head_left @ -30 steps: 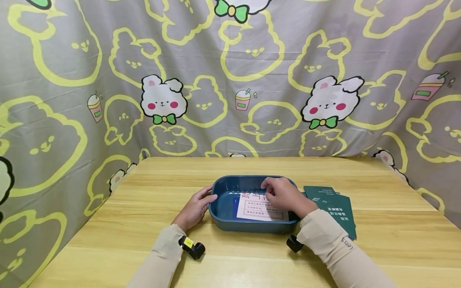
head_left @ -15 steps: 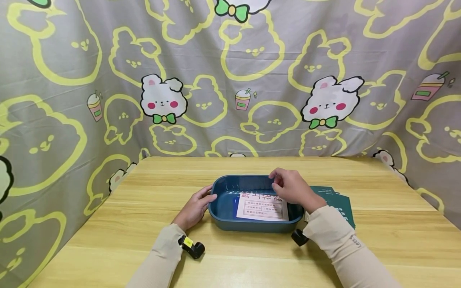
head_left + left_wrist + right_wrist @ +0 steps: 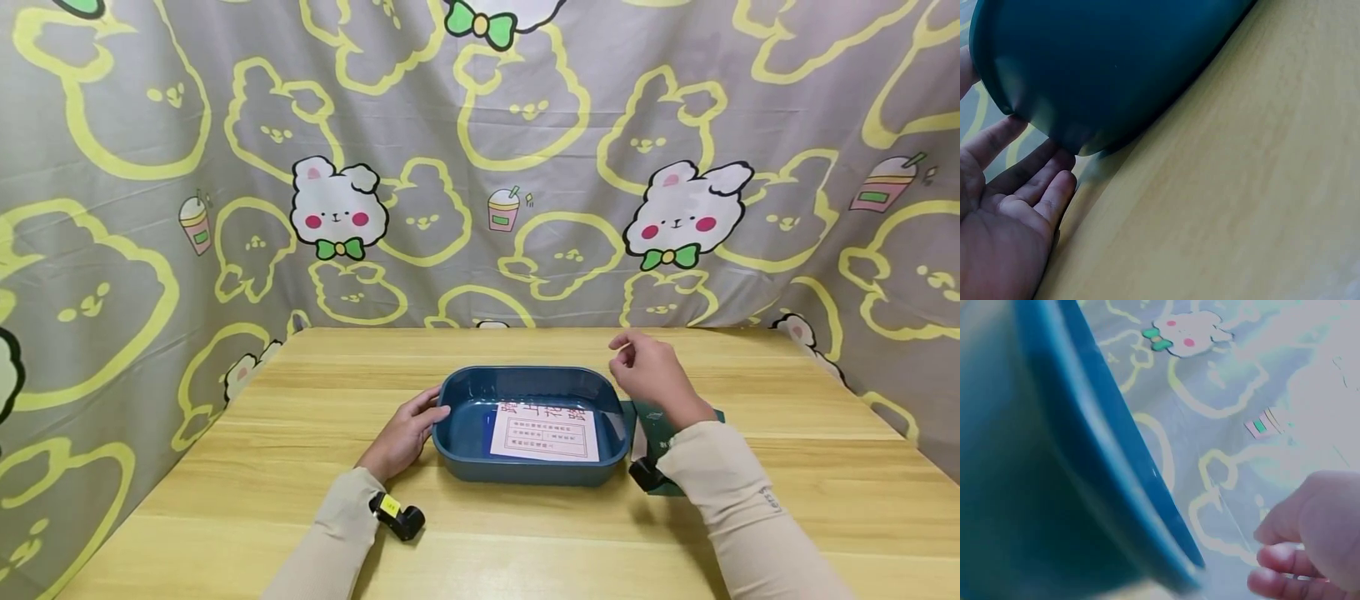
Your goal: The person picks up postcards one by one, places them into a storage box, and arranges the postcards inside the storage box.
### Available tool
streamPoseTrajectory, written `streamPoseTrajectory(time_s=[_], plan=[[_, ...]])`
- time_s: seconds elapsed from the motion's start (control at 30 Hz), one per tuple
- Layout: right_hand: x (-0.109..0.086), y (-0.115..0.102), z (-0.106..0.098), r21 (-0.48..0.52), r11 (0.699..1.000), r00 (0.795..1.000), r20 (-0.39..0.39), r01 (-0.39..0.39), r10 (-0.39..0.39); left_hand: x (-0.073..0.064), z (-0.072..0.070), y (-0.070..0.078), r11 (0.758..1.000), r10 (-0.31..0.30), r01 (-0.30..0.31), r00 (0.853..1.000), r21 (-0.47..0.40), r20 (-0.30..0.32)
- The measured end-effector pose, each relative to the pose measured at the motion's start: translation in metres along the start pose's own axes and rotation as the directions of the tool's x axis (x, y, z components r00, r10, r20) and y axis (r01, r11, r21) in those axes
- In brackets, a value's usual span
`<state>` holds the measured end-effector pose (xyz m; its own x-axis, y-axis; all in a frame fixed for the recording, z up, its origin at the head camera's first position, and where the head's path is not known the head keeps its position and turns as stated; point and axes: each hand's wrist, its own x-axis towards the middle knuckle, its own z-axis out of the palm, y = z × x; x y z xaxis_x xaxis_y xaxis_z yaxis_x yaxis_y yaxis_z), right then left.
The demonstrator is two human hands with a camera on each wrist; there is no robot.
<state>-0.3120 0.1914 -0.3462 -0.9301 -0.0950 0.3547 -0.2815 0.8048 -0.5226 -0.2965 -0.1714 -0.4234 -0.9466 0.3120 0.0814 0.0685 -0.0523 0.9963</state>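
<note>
A dark teal plastic basin [image 3: 531,473] stands on the wooden table. Inside it, a white card with red and dark characters [image 3: 543,435] lies over a blue piece [image 3: 491,421], of which only an edge shows. My left hand [image 3: 401,437] holds the basin's left end, thumb over the rim and fingers against the outer wall; the left wrist view shows these fingers [image 3: 1054,187] touching the wall. Beyond the basin's right end, my right hand [image 3: 656,375] hovers with loosely curled fingers and nothing in them. Dark green booklets [image 3: 652,429] lie below it, partly covered by the forearm.
The light wooden table [image 3: 360,358] runs back to a grey curtain [image 3: 450,292] printed with rabbits and yellow outlines. Each wrist carries a small black camera, the left one [image 3: 401,518] near the basin's front left.
My right hand has moved from above the card in the basin up and right, past the right rim to above the booklets. The left hand and the basin have stayed in place.
</note>
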Motion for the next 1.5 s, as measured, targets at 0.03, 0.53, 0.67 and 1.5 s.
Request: streamPoseTrajectory(time_s=[0.03,0.53,0.67,1.5], plan=[[0.0,0.003,-0.002,-0.001,1.0,1.0,0.008,-0.023,0.023,0.0,0.0,0.0,1.0,0.002,-0.002,1.0,-0.001,0.002],[-0.005,0.038,-0.02,-0.094,0.965,0.943,0.206,-0.246,0.26,-0.002,-0.001,-0.001,1.0,-0.002,0.002,1.0,0.007,0.011],[-0.007,0.043,-0.026,-0.144,0.952,0.918,0.258,-0.27,0.299,-0.001,-0.001,-0.002,1.0,-0.001,0.001,1.0,0.003,0.006],[-0.008,0.076,-0.029,-0.293,0.894,0.787,0.431,-0.34,0.441,-0.002,-0.001,-0.003,0.997,0.071,-0.072,0.997,0.01,0.027]])
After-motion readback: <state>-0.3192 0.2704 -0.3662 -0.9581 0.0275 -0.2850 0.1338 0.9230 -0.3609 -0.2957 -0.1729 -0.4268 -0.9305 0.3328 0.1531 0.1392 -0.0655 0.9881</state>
